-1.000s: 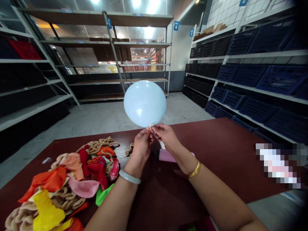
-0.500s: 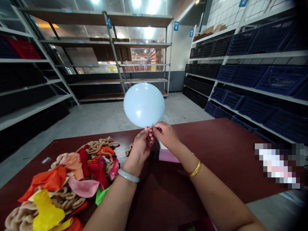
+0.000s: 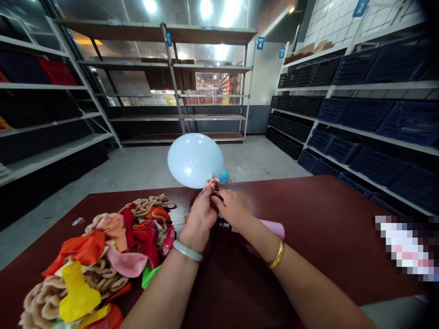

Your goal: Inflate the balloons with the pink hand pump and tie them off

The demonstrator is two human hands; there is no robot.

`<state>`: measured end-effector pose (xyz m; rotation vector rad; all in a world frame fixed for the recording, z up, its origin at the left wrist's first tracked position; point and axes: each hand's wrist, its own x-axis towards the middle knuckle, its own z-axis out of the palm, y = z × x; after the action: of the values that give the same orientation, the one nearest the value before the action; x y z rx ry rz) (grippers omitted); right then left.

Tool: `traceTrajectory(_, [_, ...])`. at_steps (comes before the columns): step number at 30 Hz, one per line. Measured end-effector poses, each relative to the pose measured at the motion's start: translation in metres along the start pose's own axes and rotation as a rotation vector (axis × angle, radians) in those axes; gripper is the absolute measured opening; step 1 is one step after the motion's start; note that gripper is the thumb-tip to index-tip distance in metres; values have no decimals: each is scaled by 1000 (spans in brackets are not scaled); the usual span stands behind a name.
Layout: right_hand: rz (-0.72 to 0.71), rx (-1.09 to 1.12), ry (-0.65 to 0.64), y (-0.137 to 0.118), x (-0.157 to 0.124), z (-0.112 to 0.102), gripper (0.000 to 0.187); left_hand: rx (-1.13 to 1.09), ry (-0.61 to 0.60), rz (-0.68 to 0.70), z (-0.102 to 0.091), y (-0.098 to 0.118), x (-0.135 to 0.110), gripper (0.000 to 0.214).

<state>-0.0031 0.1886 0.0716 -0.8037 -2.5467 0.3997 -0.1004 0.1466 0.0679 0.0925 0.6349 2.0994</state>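
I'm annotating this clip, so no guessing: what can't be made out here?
Head view only:
Neck of the pale blue inflated balloon: covered by fingertips of the left hand and right hand.
The pink flat item on the dark red table: mostly behind the right wrist.
The patch at the right edge: pixelated.

A blue square sign (image 3: 260, 43) on the far wall reads "4". A blue tilted sign (image 3: 360, 7) above the right white shelf rack (image 3: 343, 84) reads "2". The small shelf-edge labels (image 3: 206, 28) are illegible.

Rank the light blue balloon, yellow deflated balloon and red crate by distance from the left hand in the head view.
1. light blue balloon, held by the left hand.
2. yellow deflated balloon, on the table, near left.
3. red crate, on the far left shelf.
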Motion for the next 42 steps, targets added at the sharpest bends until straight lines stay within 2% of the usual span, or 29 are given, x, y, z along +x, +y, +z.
traceTrajectory(6, [90,-7,57,0,0,4,25,-71,-18,-77,6,-1,-6,19])
traceTrajectory(9, [135,-10,88,0,0,3,31,-110,-22,-86,7,-4,-6,22])
traceTrajectory(13, [32,-14,30,-1,1,5,26,-108,14,-108,8,-6,-7,25])
traceTrajectory(18, [-83,-113,-12,-7,-3,1,34,-82,82,-133,9,-1,-7,24])
traceTrajectory(24, [-224,-241,-126,-11,-7,-9,34,-59,110,-100,0,-1,4,21])
traceTrajectory(29, [-269,-297,-189,-13,-7,-16,32,-44,95,-109,-5,-1,9,19])
traceTrajectory(33, [-301,-307,-186,-16,-9,-23,33,-34,62,-132,-2,4,5,19])
traceTrajectory(38, [-331,-304,-202,-18,-10,-25,31,25,77,-160,3,9,-1,20])
traceTrajectory(42, [-300,-255,-169,-15,-9,-24,31,1,46,-158,7,7,-4,19])
